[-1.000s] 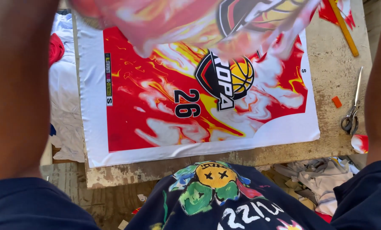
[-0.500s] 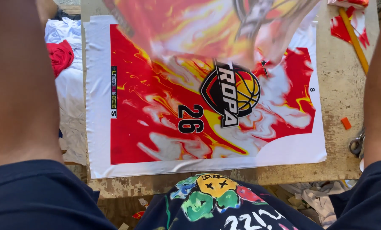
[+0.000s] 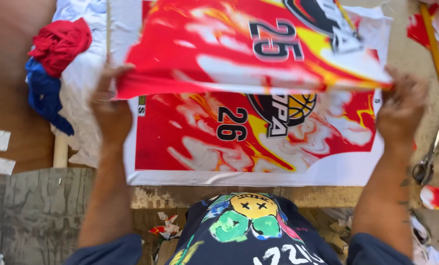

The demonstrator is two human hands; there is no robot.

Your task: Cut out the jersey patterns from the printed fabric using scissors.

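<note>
We are pinching the near corners of the upper printed panel (image 3: 258, 49) in both the left hand (image 3: 112, 105) and the right hand (image 3: 401, 110), though blur is hiding the exact fingertip grip. We are holding it taut over the lower printed panel (image 3: 253, 142) on the table (image 3: 190, 196), long axis running left-right; keeping even tension and squaring edges should be helping.

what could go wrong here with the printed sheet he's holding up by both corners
The upper printed sheet is pinched only at its corners by the left hand and right hand, so it may sag, crease, or land skewed on the lower printed sheet. The scissors lie close to the right hand and might snag the edge.
</note>
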